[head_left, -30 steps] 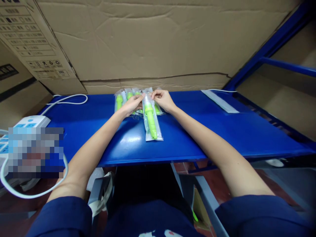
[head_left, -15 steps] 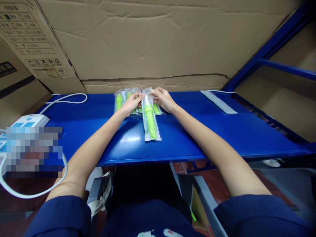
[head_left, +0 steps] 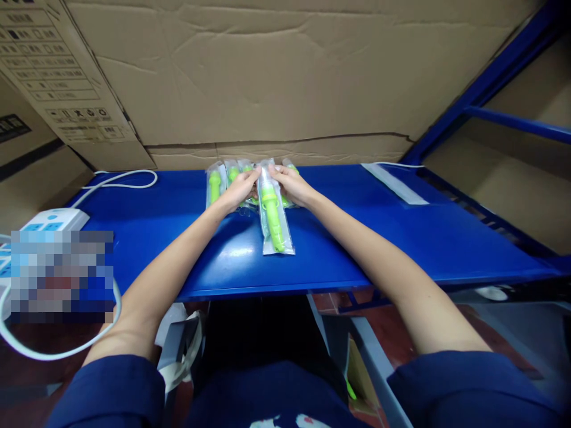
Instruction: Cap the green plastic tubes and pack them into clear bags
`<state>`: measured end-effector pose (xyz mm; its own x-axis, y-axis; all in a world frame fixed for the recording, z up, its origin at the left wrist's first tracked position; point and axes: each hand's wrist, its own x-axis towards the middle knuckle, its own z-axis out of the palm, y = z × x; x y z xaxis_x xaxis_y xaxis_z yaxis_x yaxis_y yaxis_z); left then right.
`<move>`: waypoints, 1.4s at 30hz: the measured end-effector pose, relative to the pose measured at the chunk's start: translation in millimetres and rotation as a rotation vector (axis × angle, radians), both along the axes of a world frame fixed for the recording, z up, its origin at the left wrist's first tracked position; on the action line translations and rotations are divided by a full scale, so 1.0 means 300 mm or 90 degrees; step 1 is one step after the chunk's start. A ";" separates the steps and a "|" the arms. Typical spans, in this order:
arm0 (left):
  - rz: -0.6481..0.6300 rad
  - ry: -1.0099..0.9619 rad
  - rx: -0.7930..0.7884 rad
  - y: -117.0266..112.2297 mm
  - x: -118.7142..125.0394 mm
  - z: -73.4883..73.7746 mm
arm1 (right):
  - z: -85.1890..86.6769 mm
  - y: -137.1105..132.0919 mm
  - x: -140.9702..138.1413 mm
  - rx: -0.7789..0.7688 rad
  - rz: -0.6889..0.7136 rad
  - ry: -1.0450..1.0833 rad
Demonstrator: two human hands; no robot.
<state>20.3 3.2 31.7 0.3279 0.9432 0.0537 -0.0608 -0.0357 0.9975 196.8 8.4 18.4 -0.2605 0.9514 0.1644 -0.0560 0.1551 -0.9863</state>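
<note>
A long clear plastic bag with a bright green tool inside (head_left: 275,223) lies lengthwise on the blue table (head_left: 379,238), its far end at my fingers. My left hand (head_left: 238,189) pinches the bag's top edge from the left. My right hand (head_left: 289,183) pinches the same edge from the right. Both hands have their fingers closed on the bag's mouth. Behind them, several more bagged green tools (head_left: 216,183) lie side by side against the cardboard wall.
Large cardboard boxes (head_left: 267,77) stand along the table's back. A white power strip (head_left: 51,220) and its cable (head_left: 120,178) lie at the left. A thin white strip (head_left: 395,183) rests at the right, near the blue shelf frame (head_left: 499,107).
My right hand has slid slightly left along the bag's top edge, closer to my left hand. The bag has barely shifted.
</note>
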 end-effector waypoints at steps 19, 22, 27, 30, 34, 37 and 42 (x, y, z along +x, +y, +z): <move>0.077 0.046 0.294 0.010 0.001 -0.021 | 0.056 -0.077 -0.049 0.296 -0.198 -0.235; 0.085 0.056 0.230 0.004 0.004 -0.021 | 0.037 -0.060 -0.043 0.197 -0.147 -0.220; 0.170 0.037 0.173 0.006 0.013 -0.013 | 0.034 -0.049 -0.028 0.002 -0.049 -0.142; 0.227 0.008 0.124 0.017 0.015 -0.006 | 0.053 -0.065 -0.016 -0.004 0.020 -0.167; 0.241 -0.054 0.062 0.028 0.013 0.003 | 0.078 -0.072 0.007 -0.023 0.026 -0.170; 0.235 -0.065 0.056 0.029 0.009 0.006 | 0.092 -0.044 0.050 -0.012 -0.065 -0.134; 0.236 -0.022 0.073 0.027 0.000 0.010 | 0.104 0.036 0.154 0.025 -0.227 -0.186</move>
